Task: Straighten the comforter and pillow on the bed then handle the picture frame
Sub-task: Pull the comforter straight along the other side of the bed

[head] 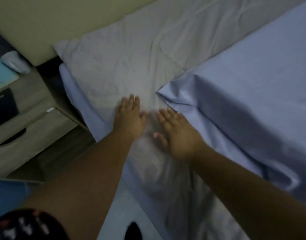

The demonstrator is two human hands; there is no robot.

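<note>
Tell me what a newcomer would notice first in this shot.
Two bare hands, the left hand and the right hand, lie flat with straight fingers on the pale wrinkled pillow at the centre. The blue comforter fills the right side, its folded corner pointing toward the right hand. A wooden nightstand stands at the left edge, beside the bed.

I looked down at my bed in dim light. My left hand lay flat, fingers straight, on the near part of the grey pillow. My right hand, slightly blurred, lay flat just beside it, at the corner of the blue comforter covering the bed to the right. A wooden nightstand stood at left, beside a beige headboard.
</note>
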